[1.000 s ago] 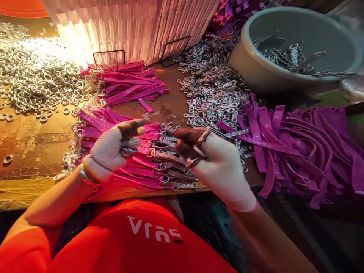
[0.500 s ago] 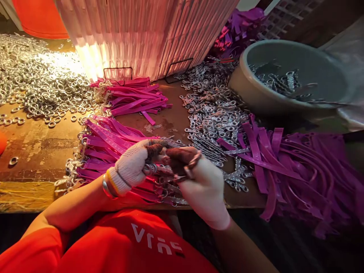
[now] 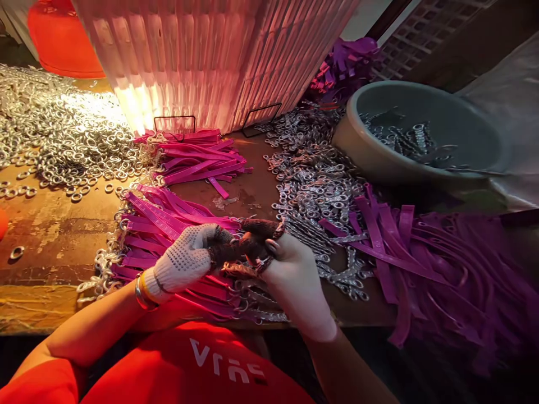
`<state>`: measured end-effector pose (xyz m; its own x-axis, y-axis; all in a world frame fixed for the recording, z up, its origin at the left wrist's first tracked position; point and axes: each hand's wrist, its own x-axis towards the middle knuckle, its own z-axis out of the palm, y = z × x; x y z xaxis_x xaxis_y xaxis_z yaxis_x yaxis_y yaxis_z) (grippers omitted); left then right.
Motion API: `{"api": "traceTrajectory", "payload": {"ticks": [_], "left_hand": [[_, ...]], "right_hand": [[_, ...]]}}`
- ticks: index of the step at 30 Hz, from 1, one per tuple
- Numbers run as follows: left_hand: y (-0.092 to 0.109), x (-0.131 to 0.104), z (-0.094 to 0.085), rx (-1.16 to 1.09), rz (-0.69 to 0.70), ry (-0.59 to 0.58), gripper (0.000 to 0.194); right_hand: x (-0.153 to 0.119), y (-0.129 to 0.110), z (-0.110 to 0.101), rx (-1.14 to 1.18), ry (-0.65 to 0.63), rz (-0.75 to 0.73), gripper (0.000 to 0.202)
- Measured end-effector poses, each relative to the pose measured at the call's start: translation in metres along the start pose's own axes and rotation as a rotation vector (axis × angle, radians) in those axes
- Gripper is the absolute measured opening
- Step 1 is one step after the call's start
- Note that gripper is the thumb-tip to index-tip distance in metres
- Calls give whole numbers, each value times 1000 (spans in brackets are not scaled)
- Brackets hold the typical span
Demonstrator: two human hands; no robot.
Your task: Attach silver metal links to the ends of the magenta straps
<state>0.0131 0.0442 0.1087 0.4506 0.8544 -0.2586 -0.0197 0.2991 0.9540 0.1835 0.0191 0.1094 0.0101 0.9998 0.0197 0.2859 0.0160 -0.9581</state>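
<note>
My left hand (image 3: 191, 255), in a white dotted glove with dark fingertips, is closed, its fingers meeting those of my right hand. My right hand (image 3: 290, 275), white-covered with dark wraps on its fingers, is closed in a pinch. What lies between the fingertips is small and hidden. A metal link (image 3: 240, 270) shows just below the fingers; whether it is gripped or lies on the pile, I cannot tell. Under my hands spreads a bundle of magenta straps (image 3: 155, 219) with metal rings and links at their ends.
Loose metal rings (image 3: 80, 151) are heaped at the left. Metal links (image 3: 315, 179) lie to the right, beside purple straps (image 3: 438, 264) and a grey tub (image 3: 379, 154) holding more metal pieces. A ribbed translucent panel (image 3: 177, 67) stands behind another magenta strap bundle (image 3: 202, 160).
Both hands have moved slightly left, and their fingertips have come closer together. The metal rings seen under my left fingers before are now hidden. The view has tilted up a little.
</note>
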Motion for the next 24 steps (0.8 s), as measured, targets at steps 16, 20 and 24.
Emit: {"api": "traceTrajectory", "payload": {"ticks": [16,20,24], "left_hand": [[-5,20,-12,474,180,4,11],[-2,31,-8,301,57,5,7],[15,60,-10,290,-50,-49,11]], "right_hand": [[18,-2,-12,-985,-408,-377,25],[24,-5,-12,-1203,-396,-410,13],[33,21,-16,-878,-183,-299,13]]}}
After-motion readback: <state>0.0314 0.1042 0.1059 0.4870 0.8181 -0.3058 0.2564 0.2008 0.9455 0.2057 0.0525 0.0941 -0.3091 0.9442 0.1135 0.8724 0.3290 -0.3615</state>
